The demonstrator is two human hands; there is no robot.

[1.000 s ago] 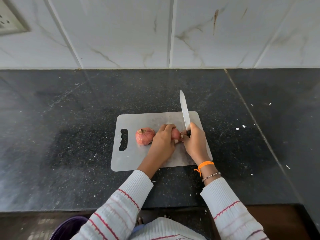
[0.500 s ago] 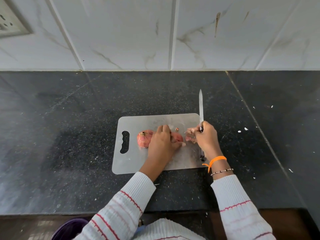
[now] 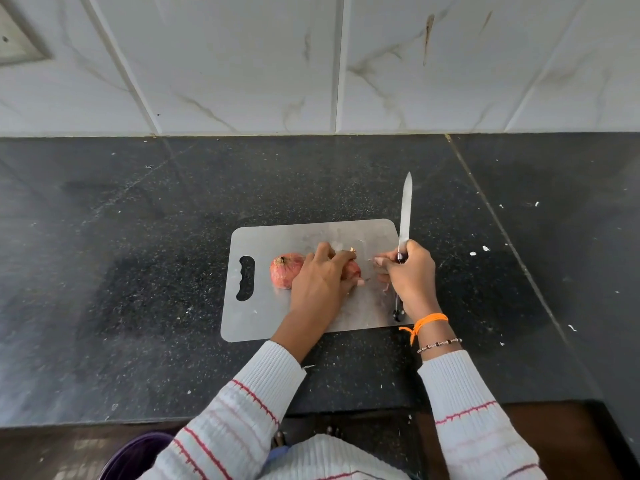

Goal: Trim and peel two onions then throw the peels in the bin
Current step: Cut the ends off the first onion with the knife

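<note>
Nearest me, my left hand [image 3: 320,282] cups one onion [image 3: 351,270] at the middle of the cutting board [image 3: 311,237], fingers [image 3: 323,249] curled over it. My right hand [image 3: 410,275] clenches the knife [image 3: 405,209] by the board's right edge, blade pointing to the desk's [image 3: 138,237] far edge. The second onion [image 3: 285,271] lies just left, untouched. I judge both light, firm, papery-skinned and apt to roll; grip across the belly.

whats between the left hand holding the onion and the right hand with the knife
In the head view, only a narrow strip of bare cutting board separates the left hand from the right hand; a tiny trimmed scrap lies near it, behind the held onion.
</note>
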